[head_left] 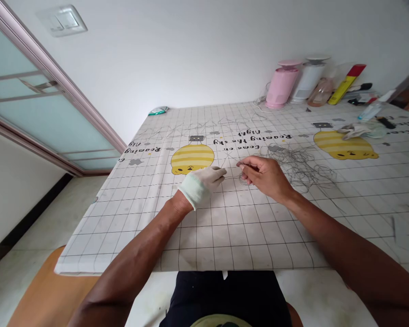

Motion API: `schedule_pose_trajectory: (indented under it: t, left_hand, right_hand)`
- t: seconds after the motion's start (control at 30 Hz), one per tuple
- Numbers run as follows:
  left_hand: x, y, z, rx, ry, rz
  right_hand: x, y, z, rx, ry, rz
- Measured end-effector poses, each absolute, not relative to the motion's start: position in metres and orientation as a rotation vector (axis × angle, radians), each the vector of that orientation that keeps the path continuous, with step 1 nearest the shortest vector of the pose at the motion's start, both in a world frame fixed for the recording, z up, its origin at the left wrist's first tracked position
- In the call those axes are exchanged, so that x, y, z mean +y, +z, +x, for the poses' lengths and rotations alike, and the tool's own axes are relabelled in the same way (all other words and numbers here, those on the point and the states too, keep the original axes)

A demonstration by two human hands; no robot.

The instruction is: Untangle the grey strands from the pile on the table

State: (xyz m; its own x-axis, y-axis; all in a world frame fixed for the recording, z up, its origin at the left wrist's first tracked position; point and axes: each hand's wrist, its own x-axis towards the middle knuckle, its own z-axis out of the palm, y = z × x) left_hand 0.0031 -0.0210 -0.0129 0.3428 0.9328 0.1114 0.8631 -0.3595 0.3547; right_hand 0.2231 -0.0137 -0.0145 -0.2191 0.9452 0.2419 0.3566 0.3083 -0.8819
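My left hand (209, 176), in a pale knit glove with a green cuff, is pinched closed on a thin grey wire (226, 160). The wire rises in a faint bent shape between my hands. Just to the right, my bare right hand (261, 173) also has its fingers closed on the wire, and a small wire loop (244, 179) shows under its fingertips. A loose tangle of thin grey wire (293, 163) lies on the tablecloth beyond my right wrist. Along the back lies a row of bent wire shapes (204, 122).
The table wears a white checked cloth (225, 245) with yellow balloon prints. At the back right stand a pink cylinder (282, 86), a white cylinder (308, 81), bottles and a red-and-yellow box (346, 84). A crumpled glove (364, 129) lies right. A green packet (158, 111) sits at the back-left corner.
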Motion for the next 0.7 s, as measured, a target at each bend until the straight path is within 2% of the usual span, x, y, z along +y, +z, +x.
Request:
schedule_pose_trajectory:
  t: [0.27,0.5,0.7]
  left_hand:
    - [-0.023,-0.007,0.012,1.707,0.142,2.442]
    - [-0.026,-0.008,0.017,1.812,0.171,2.401]
    - [-0.012,-0.019,0.014,1.762,0.108,2.381]
  right_hand:
    - [-0.017,-0.016,0.217,-1.666,0.916,-1.170]
    - [-0.017,-0.022,0.216,-1.728,0.744,-1.158]
    - [-0.015,-0.024,0.217,-1.752,0.766,-1.167]
